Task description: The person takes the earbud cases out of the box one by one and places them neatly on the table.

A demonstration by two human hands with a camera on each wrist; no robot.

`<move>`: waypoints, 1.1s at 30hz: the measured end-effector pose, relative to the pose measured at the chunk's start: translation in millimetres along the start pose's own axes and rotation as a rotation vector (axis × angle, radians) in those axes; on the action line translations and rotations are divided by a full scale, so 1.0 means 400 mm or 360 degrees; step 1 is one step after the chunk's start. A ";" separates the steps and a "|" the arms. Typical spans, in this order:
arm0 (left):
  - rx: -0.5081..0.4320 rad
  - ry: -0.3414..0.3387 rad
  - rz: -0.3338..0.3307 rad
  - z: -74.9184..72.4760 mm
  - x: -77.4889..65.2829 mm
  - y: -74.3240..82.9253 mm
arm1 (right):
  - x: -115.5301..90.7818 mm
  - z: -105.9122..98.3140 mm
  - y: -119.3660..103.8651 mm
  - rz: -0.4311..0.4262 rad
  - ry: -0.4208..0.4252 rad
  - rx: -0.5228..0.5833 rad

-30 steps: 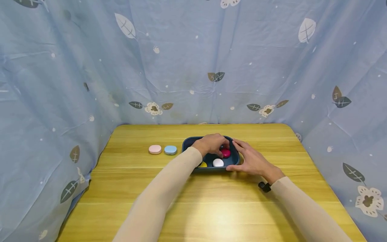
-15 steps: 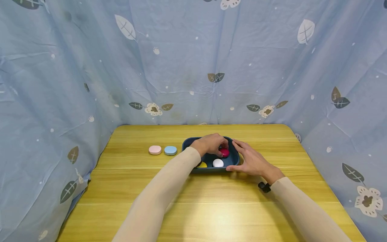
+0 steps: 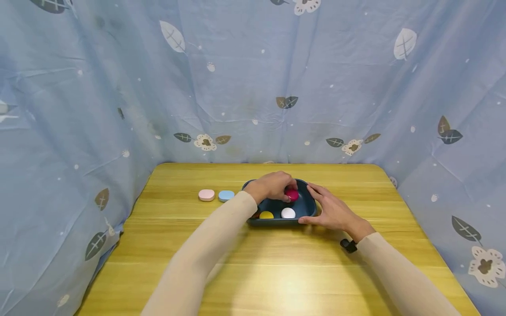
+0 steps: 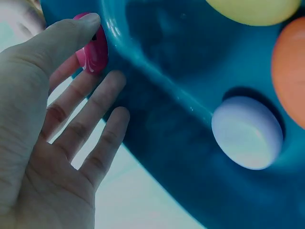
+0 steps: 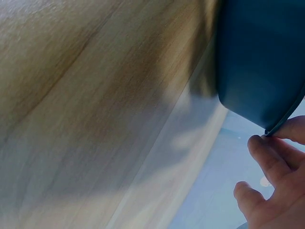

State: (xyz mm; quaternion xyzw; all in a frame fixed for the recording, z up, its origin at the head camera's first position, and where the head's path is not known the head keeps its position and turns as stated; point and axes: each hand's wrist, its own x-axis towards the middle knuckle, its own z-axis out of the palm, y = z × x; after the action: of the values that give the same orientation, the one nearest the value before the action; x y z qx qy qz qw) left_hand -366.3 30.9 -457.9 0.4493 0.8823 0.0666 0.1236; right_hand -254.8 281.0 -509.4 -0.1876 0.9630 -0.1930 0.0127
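Observation:
My left hand (image 3: pixel 272 186) reaches over the dark blue tray (image 3: pixel 304 206) and pinches a glossy magenta oval piece (image 3: pixel 291 195) between thumb and index finger. In the left wrist view, this magenta oval piece (image 4: pixel 94 53) is at the tray's rim, and the other fingers spread loosely. My right hand (image 3: pixel 334 210) grips the tray's right end; the right wrist view has its fingers (image 5: pixel 269 160) pinching the rim. Inside the tray lie a white oval piece (image 3: pixel 288 213), a yellow one (image 3: pixel 266 215) and an orange one (image 4: pixel 293 71). My left forearm partly hides the tray's left end.
Left of the tray, a pale pink oval piece (image 3: pixel 206 195) and a light blue oval piece (image 3: pixel 226 195) lie on the wooden table (image 3: pixel 300 272). A blue patterned curtain (image 3: pixel 253 79) encloses the table's back and sides.
My left hand has shifted slightly left and up with the magenta oval piece, uncovering more of the yellow one. My right hand keeps its hold on the tray. The head view has shifted a little.

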 end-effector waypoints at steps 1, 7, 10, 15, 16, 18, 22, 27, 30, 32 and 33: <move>0.0008 0.0004 -0.0001 -0.002 -0.006 0.000 | 0.000 0.001 0.001 0.0001 0.0003 0.0003; 0.0062 0.0053 -0.0019 -0.013 -0.046 -0.002 | -0.002 0.001 0.000 -0.0012 0.0018 0.0004; 0.0049 0.0086 -0.0021 -0.018 -0.074 -0.005 | -0.002 0.000 0.000 -0.0001 0.0010 0.0008; -0.0005 0.0152 -0.0027 -0.024 -0.126 -0.021 | -0.003 -0.002 -0.002 0.0003 0.0004 0.0004; -0.0017 0.0165 -0.0032 -0.025 -0.138 -0.025 | -0.003 -0.002 -0.002 0.0001 0.0006 0.0003; -0.0052 0.0193 -0.0044 -0.028 -0.162 -0.034 | -0.003 0.000 -0.002 -0.0004 0.0014 0.0001; -0.0119 0.0250 -0.0070 -0.031 -0.210 -0.060 | 0.000 0.005 0.002 -0.0014 0.0025 -0.0008; -0.0186 0.0334 -0.0089 -0.026 -0.266 -0.090 | -0.004 0.007 0.004 -0.0038 0.0044 -0.0017; -0.0175 0.0408 -0.0124 -0.019 -0.301 -0.108 | -0.003 0.007 0.003 -0.0057 0.0049 -0.0021; -0.0182 0.0458 -0.0143 -0.016 -0.322 -0.118 | -0.002 0.009 0.005 -0.0050 0.0048 -0.0018; -0.0190 0.0481 -0.0152 -0.015 -0.333 -0.124 | -0.002 0.010 0.006 -0.0047 0.0049 -0.0018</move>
State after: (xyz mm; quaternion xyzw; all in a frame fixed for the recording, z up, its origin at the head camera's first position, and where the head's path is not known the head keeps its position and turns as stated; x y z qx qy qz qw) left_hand -331.0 -106.1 -442.4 0.3835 0.9057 0.1797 0.0191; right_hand -254.5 281.7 -514.1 -0.1989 0.9613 -0.1907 -0.0059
